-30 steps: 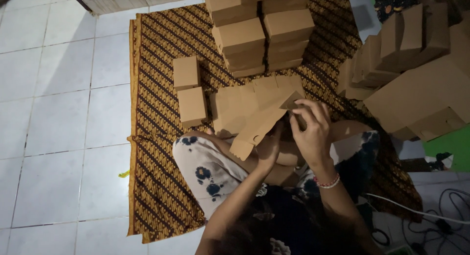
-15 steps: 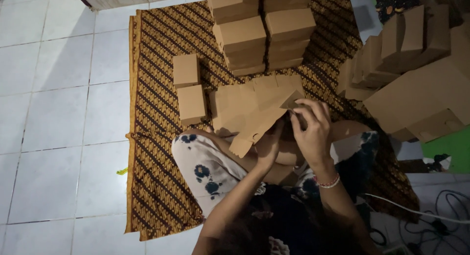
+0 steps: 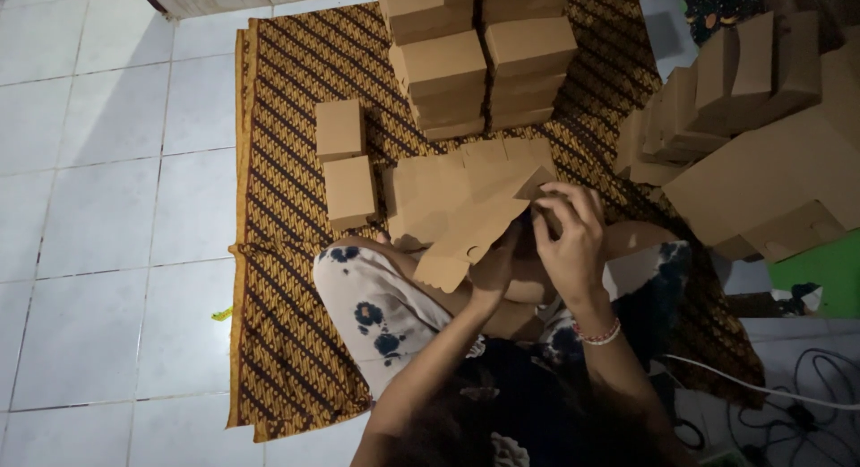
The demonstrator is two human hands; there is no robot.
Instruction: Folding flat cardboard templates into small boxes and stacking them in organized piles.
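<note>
A flat brown cardboard box blank is held over my lap, partly folded, its flaps spread toward the far side. My right hand grips its right edge with fingers curled over the card. My left hand holds it from beneath, thumb side up, mostly hidden by the card. I sit cross-legged on a brown patterned cloth, my floral-print knee below the blank.
Two closed small boxes lie to the left on the cloth. A tall stack of finished boxes stands beyond. More folded boxes and flat blanks pile up at right. White tile floor at left; cables at lower right.
Almost nothing differs: both hands stay on the blank, with the right fingers shifting slightly along its right edge.
</note>
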